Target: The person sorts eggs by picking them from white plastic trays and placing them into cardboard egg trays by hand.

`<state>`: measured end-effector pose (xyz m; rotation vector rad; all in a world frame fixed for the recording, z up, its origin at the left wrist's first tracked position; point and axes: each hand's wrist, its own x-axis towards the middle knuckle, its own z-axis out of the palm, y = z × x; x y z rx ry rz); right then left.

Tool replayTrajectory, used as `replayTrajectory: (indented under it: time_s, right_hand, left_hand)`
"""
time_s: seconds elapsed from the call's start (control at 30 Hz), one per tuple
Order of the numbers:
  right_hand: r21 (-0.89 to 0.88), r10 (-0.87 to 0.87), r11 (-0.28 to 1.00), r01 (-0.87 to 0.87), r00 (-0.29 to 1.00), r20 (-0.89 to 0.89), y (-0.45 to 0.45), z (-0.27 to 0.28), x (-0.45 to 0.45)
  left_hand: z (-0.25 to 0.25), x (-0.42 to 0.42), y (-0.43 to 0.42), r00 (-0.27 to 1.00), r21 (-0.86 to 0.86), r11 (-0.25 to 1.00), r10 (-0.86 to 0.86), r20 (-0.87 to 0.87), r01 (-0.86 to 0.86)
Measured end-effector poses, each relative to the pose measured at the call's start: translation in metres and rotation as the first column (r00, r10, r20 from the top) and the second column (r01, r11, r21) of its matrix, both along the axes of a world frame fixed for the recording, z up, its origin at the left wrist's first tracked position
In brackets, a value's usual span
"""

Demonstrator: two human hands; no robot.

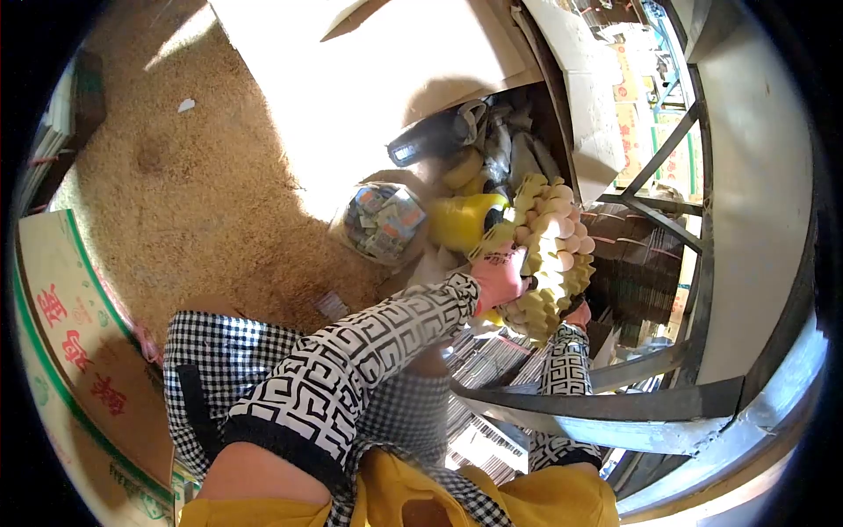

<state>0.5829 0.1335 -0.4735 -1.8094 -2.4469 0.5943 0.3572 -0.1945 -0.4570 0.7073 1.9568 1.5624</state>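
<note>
A stack of yellow egg trays holding several pale eggs is tilted between my two hands. My left hand, in a pink glove, is closed on the near left edge of the trays. On the other side my right hand grips their lower edge; the trays hide most of its fingers. Just left of the trays is a yellow container with a dark end. A round clear tub filled with small printed packets stands beside it.
A large pale cardboard sheet lies at the top. Printed cartons stand at left on sawdust-like flooring. A dark metal frame curves across the lower right, with stacked flat cardboard beyond it.
</note>
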Motion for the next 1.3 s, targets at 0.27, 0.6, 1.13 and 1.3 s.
replayTrajectory:
  time_s: [0.27,0.6,1.13,1.3]
  right_hand:
    - [0.071,0.225,0.947,-0.312,0.807,0.546,0.019,-0.017,0.000]
    - [-0.066,0.356,0.818,-0.571,0.413,0.839,0.039,-0.035,0.002]
    - [0.303,0.196,0.745,-0.595,0.628,0.753,0.041,-0.016,0.007]
    - [0.284,0.313,0.851,-0.442,0.861,0.402,-0.059,0.008,-0.008]
  left_hand:
    - [-0.008,-0.008,0.000,0.996,-0.097,0.992,-0.080,0.040,0.084]
    - [-0.011,-0.013,0.017,0.997,-0.092,0.993,0.072,0.010,-0.071]
    - [0.009,-0.034,-0.021,1.000,-0.170,0.985,0.004,-0.020,-0.007]
    - [0.041,-0.052,-0.075,0.993,-0.189,0.979,0.091,0.077,-0.075]
